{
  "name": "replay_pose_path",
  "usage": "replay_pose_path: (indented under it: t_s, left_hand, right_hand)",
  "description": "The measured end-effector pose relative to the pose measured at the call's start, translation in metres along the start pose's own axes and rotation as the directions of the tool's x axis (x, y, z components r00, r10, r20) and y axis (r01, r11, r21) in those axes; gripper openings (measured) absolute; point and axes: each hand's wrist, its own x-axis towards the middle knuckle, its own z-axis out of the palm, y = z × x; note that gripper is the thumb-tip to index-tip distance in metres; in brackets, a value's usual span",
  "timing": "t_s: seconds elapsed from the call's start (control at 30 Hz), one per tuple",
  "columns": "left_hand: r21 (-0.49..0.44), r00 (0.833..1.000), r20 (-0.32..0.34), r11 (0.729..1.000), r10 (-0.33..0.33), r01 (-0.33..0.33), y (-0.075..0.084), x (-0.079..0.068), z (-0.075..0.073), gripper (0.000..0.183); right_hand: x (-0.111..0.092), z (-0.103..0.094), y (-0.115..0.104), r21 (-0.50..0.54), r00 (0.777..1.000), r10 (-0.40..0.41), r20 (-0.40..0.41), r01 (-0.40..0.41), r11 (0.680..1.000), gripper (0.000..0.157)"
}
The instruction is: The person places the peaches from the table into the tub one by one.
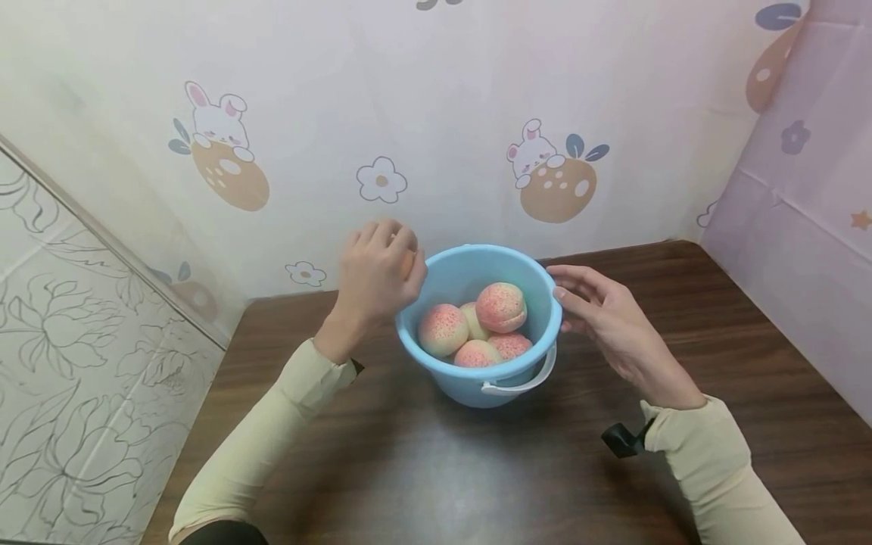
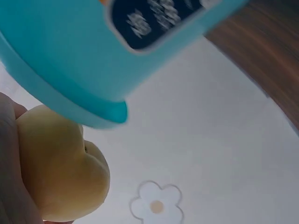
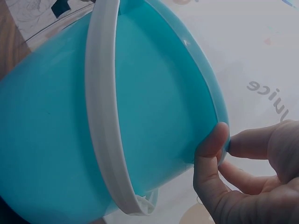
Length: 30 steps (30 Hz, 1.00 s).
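Observation:
A light blue bucket [image 1: 453, 390] stands on the table with several pink-and-cream peaches [image 1: 501, 307] inside. At its left rim, my left hand [image 1: 378, 265] is raised and grips a yellow-orange peach [image 2: 60, 163], mostly hidden by the fingers in the head view. The left wrist view shows that peach's cleft, close to the bucket rim [image 2: 51, 95]. On the opposite side, my right hand [image 1: 609, 318] pinches the rim between thumb and fingers [image 3: 252, 142]. The white handle [image 3: 103, 107] hangs down along the bucket's outside.
The dark brown wooden table [image 1: 306, 469] meets a wall sheet [image 1: 443, 98] printed with rabbits and flowers just behind the bucket. A white panel with line-drawn flowers [image 1: 61, 325] borders the left side. Black straps [image 1: 621, 440] show at the sleeves.

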Motion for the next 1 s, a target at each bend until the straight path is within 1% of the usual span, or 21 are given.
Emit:
replay_pose_path:
  t_s: [0.17,0.37,0.43,0.57,0.63,0.7,0.8,0.93,1.0]
  left_hand:
    - [-0.074,0.998,0.044,0.997,0.043,-0.040,0.017,0.004,-0.005,0.016]
    - [-0.140,0.988,0.092,0.984,0.125,-0.112,0.034,0.007,-0.004,0.013]
    - [-0.191,0.982,0.105,0.973,0.155,-0.133,0.039,0.009,-0.002,0.011]
    - [-0.301,0.969,0.125,0.938,0.214,-0.169,0.046,0.011,0.002,0.009]
    - [-0.339,0.962,0.133,0.923,0.240,-0.183,0.050,0.012,0.004,0.009]
    - [-0.359,0.954,0.154,0.914,0.256,-0.187,0.053,0.012,0.006,0.010]
    - [-0.380,0.936,0.220,0.908,0.273,-0.175,0.059,0.013,0.008,0.011]
    - [-0.386,0.899,0.327,0.909,0.293,-0.156,0.065,0.014,0.009,0.015]
    - [-0.379,0.881,0.366,0.913,0.300,-0.153,0.066,0.015,0.009,0.016]
  right_hand:
    - [0.000,0.000,0.000,0.002,1.000,0.001,-0.002,-0.001,1.000,0.053]
    - [0.000,-0.001,0.001,0.020,1.000,0.008,0.001,-0.008,1.000,0.051]
    - [0.000,-0.001,0.001,0.020,1.000,0.007,0.001,-0.007,1.000,0.051]
    - [0.000,-0.001,0.002,0.013,1.000,0.001,0.005,-0.001,1.000,0.051]
    - [0.001,-0.001,0.001,0.009,1.000,0.002,0.007,-0.003,1.000,0.051]
    - [0.001,-0.001,0.000,0.006,1.000,0.006,0.008,-0.006,1.000,0.051]
    - [0.001,-0.001,0.000,0.007,1.000,0.010,0.009,-0.010,1.000,0.052]
    - [0.001,-0.001,-0.001,-0.003,1.000,0.012,0.012,-0.012,1.000,0.052]
    - [0.001,-0.001,-0.001,-0.008,1.000,0.011,0.014,-0.011,1.000,0.052]
